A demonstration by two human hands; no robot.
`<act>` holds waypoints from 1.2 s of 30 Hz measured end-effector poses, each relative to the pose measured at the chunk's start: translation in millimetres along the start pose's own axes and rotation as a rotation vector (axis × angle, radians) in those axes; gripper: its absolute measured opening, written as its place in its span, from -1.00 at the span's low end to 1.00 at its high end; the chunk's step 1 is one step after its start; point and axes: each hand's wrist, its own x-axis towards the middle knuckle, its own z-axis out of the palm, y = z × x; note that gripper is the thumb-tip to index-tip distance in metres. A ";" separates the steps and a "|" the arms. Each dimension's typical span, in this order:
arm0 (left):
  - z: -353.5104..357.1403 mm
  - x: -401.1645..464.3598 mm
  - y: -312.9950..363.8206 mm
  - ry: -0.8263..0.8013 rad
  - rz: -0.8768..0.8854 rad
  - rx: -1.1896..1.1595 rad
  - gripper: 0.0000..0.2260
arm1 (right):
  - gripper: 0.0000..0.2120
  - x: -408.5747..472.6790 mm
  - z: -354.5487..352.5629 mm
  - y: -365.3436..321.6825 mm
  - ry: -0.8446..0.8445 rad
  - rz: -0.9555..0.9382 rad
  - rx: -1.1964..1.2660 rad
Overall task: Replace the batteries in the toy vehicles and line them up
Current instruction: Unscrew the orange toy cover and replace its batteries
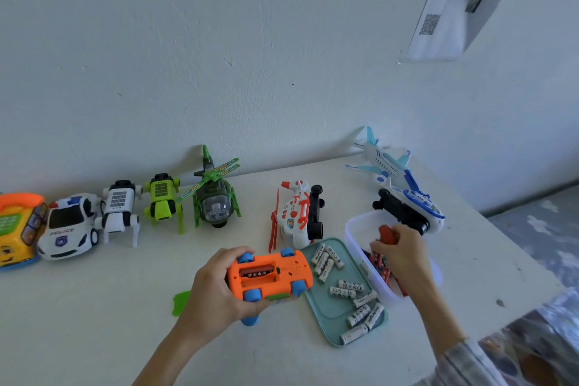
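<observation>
I logged the left hand gripping an upturned orange car, battery bay open with one red cell printed in Chinese characters. At its three o'clock, white batteries marked "Heybright" lay on a teal tray. The right hand pinched a red battery inside the clear tub. At ten o'clock stood a car lettered "POLICE".

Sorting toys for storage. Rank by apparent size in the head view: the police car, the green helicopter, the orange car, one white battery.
1. green helicopter, rotor included
2. police car and orange car, held upside down in the left hand: alike, and the orange car is nearer, so unranked
3. white battery on the teal tray
</observation>
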 end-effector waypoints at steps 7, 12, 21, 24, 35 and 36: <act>-7.7 0.6 -12.8 -0.242 -0.151 -0.080 -0.26 | -0.73 13.9 17.2 35.6 0.006 0.043 -0.200; -13.4 3.7 -7.6 -0.333 -0.177 -0.054 -0.25 | -0.77 -16.2 15.1 -16.3 0.109 -0.272 0.023; -12.4 13.9 -11.0 -0.499 -0.093 0.128 -0.25 | -0.70 -75.7 73.0 -52.5 -0.477 -0.290 0.042; -9.2 16.9 -11.0 -0.431 -0.052 0.127 -0.31 | -0.67 -77.8 89.3 -45.6 -0.446 -0.231 0.028; 26.2 -3.9 -20.0 -0.290 -0.126 0.078 -0.09 | -0.70 -82.7 78.7 -52.7 -0.360 -0.198 0.214; 28.1 -4.5 -21.6 -0.287 -0.139 0.076 -0.11 | -0.69 -82.4 73.2 -55.6 -0.231 -0.294 0.179</act>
